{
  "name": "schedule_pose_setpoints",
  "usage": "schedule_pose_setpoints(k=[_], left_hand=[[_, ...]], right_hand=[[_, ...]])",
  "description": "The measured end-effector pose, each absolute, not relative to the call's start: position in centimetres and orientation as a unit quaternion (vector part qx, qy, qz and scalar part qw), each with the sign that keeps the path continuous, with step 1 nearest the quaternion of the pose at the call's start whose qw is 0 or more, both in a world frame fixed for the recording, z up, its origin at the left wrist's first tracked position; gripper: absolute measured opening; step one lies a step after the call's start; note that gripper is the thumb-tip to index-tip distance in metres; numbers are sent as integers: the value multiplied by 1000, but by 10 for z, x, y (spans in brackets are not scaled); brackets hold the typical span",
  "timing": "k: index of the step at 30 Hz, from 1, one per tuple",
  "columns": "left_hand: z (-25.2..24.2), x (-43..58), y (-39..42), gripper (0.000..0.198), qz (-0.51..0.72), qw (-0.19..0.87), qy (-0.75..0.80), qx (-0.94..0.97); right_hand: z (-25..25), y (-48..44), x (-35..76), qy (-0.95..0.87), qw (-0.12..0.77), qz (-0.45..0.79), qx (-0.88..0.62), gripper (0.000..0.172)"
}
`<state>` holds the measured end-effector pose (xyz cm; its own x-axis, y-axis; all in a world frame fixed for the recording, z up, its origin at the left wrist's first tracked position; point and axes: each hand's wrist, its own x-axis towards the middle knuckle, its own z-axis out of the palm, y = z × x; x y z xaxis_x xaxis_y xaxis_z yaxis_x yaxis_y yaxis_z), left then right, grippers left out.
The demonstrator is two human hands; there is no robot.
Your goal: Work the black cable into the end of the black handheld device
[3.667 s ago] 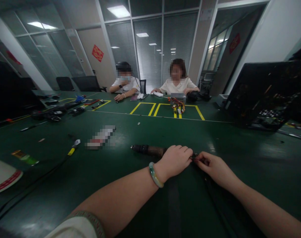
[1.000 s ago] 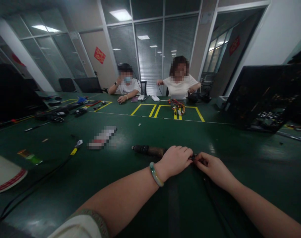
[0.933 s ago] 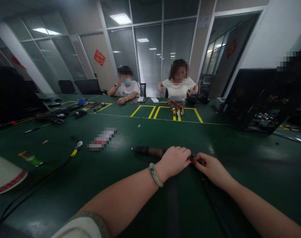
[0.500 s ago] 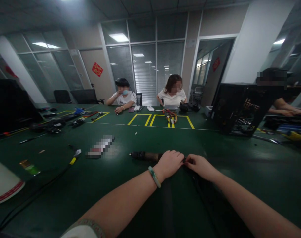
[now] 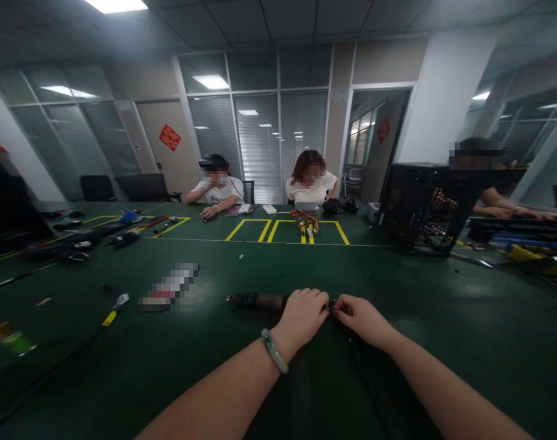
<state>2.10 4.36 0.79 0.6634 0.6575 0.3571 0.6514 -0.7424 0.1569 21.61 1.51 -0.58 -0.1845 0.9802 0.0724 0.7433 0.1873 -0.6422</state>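
A dark electric screwdriver [image 5: 260,302] with a brownish middle and a black nose lies across the table, its tip pointing left. My left hand [image 5: 304,313], with a jade-green bangle on the wrist, is wrapped round its rear part. Close against it, my right hand [image 5: 361,318] is pinched at the tool's back end, on the end of a black cable [image 5: 357,354]. That cable trails down toward me between my forearms and fades into shadow. My fingers hide the join between tool and cable.
A blurred pale and red packet [image 5: 170,287] lies left, near a cable with a yellow tag [image 5: 109,318] and a green-brown small container [image 5: 12,339]. A black computer case [image 5: 416,208] stands back right. Bundled wires [image 5: 308,223] lie before two seated people; another person works far right.
My view has tilted up and turned slightly right, so everything sits lower and further left. Both hands keep their hold at the tool's rear. The person opposite leans further forward.
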Motion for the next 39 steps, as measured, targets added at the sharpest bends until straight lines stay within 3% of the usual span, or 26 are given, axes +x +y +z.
schedule_pose_setpoints(k=[7, 14, 19, 24, 39], left_hand=[[6, 18, 48, 6, 213, 48, 342, 914], [1, 17, 52, 16, 215, 63, 358, 907], [1, 16, 54, 9, 215, 74, 337, 914], [4, 16, 52, 16, 221, 70, 349, 908], [5, 16, 52, 12, 212, 71, 347, 911]], right_hand=[[0, 14, 215, -724, 248, 267, -585, 13], [0, 16, 215, -718, 247, 288, -584, 13], [-3, 17, 216, -719, 245, 278, -588, 13], [-3, 18, 215, -722, 238, 278, -587, 15], [2, 17, 215, -714, 235, 294, -590, 15]])
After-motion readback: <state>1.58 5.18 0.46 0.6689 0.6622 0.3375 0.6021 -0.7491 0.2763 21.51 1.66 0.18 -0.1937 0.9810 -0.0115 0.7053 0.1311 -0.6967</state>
